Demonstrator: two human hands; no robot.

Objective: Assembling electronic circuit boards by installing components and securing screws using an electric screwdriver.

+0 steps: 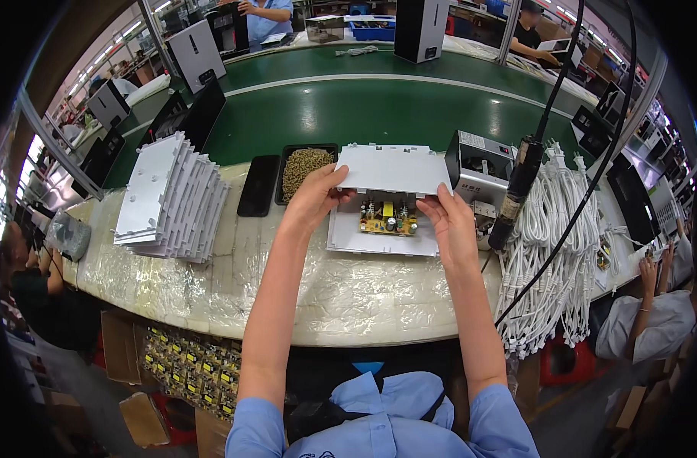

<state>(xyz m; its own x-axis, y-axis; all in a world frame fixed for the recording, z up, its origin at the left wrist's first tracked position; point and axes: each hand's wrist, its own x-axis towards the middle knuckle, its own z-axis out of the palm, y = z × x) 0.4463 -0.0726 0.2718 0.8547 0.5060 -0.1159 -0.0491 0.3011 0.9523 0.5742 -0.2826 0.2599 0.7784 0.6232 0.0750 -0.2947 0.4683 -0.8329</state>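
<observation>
A white plastic panel [394,166] is held up between my two hands, tilted above the bench. My left hand [318,197] grips its left edge, thumb on top. At its right corner my right hand [449,221] pinches the edge between thumb and fingers. Below it lies another white panel [379,244], flat on the bench. A circuit board [388,221] with a yellow transformer and capacitors rests on that lower panel, partly hidden by the raised one.
Left stands a stack of white panels [165,202]; a black phone [258,185] and a tray of screws [306,168] lie nearer. Right are a screw-feeder machine [480,164], a hanging electric screwdriver [516,191] and bundled white cords [555,244]. Beyond runs a green conveyor [318,107].
</observation>
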